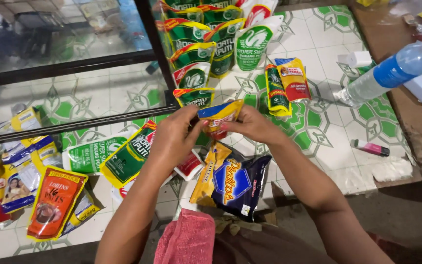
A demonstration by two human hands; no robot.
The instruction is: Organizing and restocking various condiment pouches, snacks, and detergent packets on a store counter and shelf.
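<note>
A small yellow and blue sachet (219, 115) with an orange-red lower part is pinched between both hands (211, 132), held tilted just above the tiled floor, its upper right corner pointing toward two o'clock.

Both bare forearms reach forward from the bottom edge and converge at mid-frame. The left hand (174, 137) is curled, back of the hand upward, its fingers (191, 128) pinched together. The right hand (252, 126) faces it, fingers bent inward, the fingertips of both nearly meeting.
</note>
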